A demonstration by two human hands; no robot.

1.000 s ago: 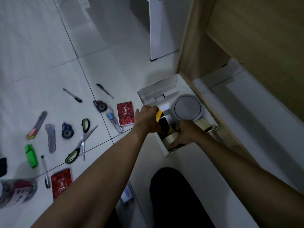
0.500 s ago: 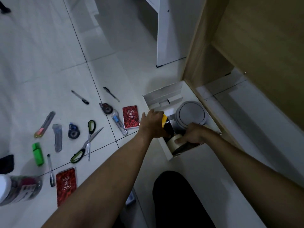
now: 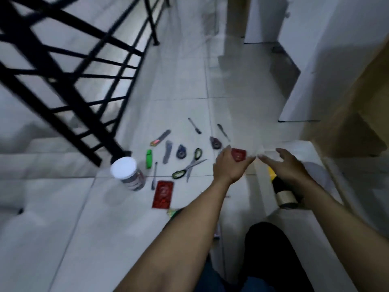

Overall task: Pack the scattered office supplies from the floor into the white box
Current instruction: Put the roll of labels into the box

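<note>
The white box sits on the floor at right, blurred, with tape rolls in its near end. My right hand hovers open above the box, holding nothing. My left hand is open just left of the box, over a small red notebook. Scattered on the tiles to the left lie green-handled scissors, a second red notebook, a green highlighter, two tape dispensers, cutters and pens.
A white-lidded jar stands on the floor at left. A black metal railing rises behind it. Wooden furniture and white panels close in the right side. My dark-clothed knee is at the bottom.
Both hands have come up out of the box and opened, leaving the tape rolls inside. The view has swung up and left, bringing the railing and the jar into sight.
</note>
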